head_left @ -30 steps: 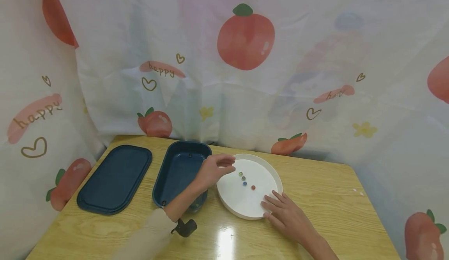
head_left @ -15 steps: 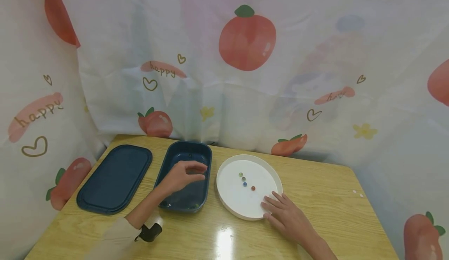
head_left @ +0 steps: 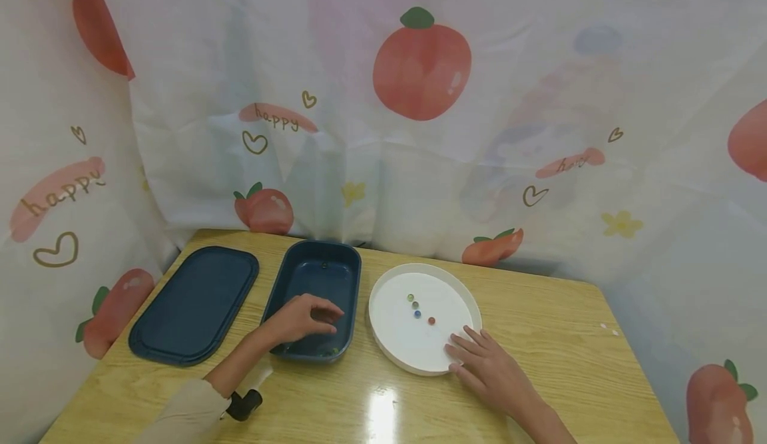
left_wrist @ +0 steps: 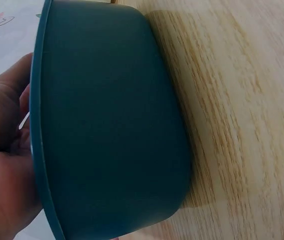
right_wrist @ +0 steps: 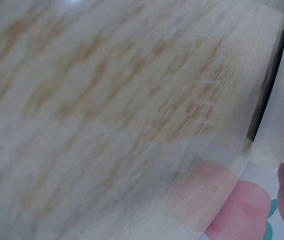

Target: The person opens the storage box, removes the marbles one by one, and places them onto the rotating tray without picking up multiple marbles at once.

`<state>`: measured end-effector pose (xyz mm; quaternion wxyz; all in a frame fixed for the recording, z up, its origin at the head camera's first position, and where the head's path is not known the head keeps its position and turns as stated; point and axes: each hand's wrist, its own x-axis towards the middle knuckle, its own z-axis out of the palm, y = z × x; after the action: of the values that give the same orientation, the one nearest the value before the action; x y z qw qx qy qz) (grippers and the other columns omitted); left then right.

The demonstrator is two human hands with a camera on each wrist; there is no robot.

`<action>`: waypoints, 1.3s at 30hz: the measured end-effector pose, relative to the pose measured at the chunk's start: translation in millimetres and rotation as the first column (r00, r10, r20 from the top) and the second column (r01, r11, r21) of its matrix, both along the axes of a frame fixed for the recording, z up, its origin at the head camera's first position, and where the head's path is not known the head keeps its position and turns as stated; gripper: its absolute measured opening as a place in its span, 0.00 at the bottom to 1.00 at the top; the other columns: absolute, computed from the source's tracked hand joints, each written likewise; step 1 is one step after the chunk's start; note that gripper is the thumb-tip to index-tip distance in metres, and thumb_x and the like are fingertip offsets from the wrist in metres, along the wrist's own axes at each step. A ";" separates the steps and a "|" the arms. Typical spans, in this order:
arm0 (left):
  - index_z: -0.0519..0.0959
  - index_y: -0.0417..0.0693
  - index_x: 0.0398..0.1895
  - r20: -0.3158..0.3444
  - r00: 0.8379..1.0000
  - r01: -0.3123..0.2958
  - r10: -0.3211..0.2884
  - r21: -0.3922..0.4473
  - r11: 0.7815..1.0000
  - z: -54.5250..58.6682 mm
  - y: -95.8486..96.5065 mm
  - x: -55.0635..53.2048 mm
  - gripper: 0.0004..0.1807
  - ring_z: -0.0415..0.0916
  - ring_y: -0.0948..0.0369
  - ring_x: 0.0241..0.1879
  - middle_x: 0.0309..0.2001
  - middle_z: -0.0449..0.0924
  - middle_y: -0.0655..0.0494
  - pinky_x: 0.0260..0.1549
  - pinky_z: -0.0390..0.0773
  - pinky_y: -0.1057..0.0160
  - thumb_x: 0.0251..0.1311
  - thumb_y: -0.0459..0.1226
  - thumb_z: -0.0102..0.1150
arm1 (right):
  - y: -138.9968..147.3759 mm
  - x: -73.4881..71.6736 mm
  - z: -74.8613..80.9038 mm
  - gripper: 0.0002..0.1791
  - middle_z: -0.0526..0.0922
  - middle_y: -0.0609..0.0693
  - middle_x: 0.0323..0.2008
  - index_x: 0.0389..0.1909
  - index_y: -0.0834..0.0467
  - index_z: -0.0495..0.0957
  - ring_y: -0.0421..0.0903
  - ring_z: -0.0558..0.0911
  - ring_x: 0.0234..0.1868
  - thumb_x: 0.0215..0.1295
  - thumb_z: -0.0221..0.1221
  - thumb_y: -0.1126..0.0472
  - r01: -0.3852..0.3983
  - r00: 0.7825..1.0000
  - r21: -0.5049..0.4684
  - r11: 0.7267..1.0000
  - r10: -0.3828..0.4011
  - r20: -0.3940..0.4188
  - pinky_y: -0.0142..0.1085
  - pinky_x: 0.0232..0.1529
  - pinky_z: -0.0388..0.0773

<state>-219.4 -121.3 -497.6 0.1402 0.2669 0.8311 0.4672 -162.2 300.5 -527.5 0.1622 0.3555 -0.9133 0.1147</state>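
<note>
My left hand (head_left: pixel 299 319) is low over the dark blue box (head_left: pixel 356 297), its fingers loosely bent and thumb apart, and no thing shows between them. In the left wrist view this hand (left_wrist: pixel 4 150) is partly hidden behind the box's rim (left_wrist: pixel 37 150). A few small marbles, among them a greenish one (head_left: pixel 335 350), lie in the box. On the round white plate (head_left: pixel 446 351) are several more, including a blue marble (head_left: pixel 417 314) and a red marble (head_left: pixel 431 321). My right hand (head_left: pixel 494 371), fingers extended, rests on the plate's near right rim.
A dark blue lid (head_left: pixel 194 304) lies flat on the wooden table (head_left: pixel 539 317), left of the box. Behind the table hangs a white curtain (head_left: pixel 335 44) printed with fruit. A black wrist camera (head_left: pixel 244 405) is strapped at my left wrist.
My left hand has moved left from above the plate to over the box, then lower towards it. The right hand, plate and marbles on it stay in place.
</note>
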 end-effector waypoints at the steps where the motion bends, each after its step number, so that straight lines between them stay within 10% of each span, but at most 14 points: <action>1: 0.83 0.39 0.52 0.011 1.000 0.010 -0.010 -0.004 1.000 -0.5 0.2 0.2 0.17 0.82 0.54 0.47 0.48 0.84 0.49 0.42 0.81 0.64 0.62 0.35 0.68 | -0.2 -0.1 0.1 0.19 0.82 0.49 0.57 0.55 0.51 0.85 0.56 0.74 0.64 0.64 0.66 0.52 -0.002 1.000 0.000 1.000 0.002 -0.002 0.54 0.63 0.65; 13: 0.84 0.41 0.50 0.147 0.978 0.168 -0.150 -0.114 0.979 -6.0 1.5 1.0 0.17 0.83 0.59 0.43 0.43 0.85 0.56 0.40 0.81 0.65 0.56 0.29 0.71 | -0.9 0.4 0.1 0.20 0.82 0.49 0.57 0.55 0.52 0.85 0.57 0.75 0.64 0.63 0.66 0.52 -0.004 1.000 -0.006 1.000 0.004 0.002 0.56 0.61 0.66; 39: 0.88 0.48 0.29 -0.011 0.983 0.178 -0.185 -0.213 0.961 -5.9 14.4 4.5 0.10 0.77 0.70 0.31 0.30 0.83 0.65 0.34 0.78 0.68 0.54 0.23 0.68 | -0.3 0.3 0.0 0.20 0.82 0.49 0.57 0.55 0.52 0.85 0.56 0.74 0.64 0.65 0.65 0.51 0.004 1.000 -0.007 1.000 -0.004 0.019 0.37 0.73 0.47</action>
<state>-214.9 -106.9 -503.6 0.1973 0.3326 0.8502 0.3573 -161.9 300.2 -527.5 0.1549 0.3518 -0.9152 0.1208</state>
